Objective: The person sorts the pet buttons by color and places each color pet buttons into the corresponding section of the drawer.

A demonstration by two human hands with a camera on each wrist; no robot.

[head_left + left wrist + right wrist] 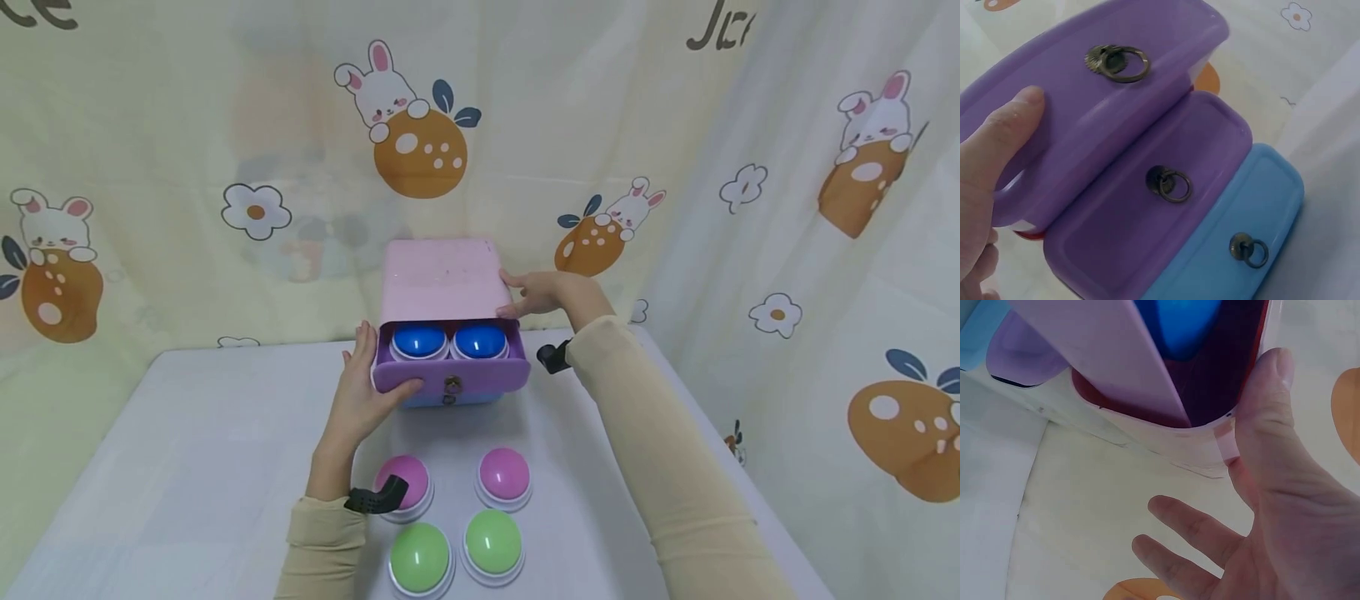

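A small pink-topped drawer cabinet (444, 279) stands at the back of the table, with its top purple drawer (491, 375) pulled out. Inside the drawer sit two blue domed push buttons (480, 340) with white rims. My left hand (358, 404) grips the drawer's left end, thumb on its front and fingers along the side. At the cabinet's upper right edge, my right hand (551, 296) holds the body with thumb and index finger, the other fingers spread apart in the right wrist view. Below, a closed purple drawer (1122, 219) and a blue one (1210, 256) carry ring pulls.
In front of the cabinet, two pink buttons (505, 473) and two green buttons (492, 542) stand on the white table (225, 467). The left forearm overlaps one pink button. A curtain printed with rabbits (300, 125) hangs right behind the cabinet.
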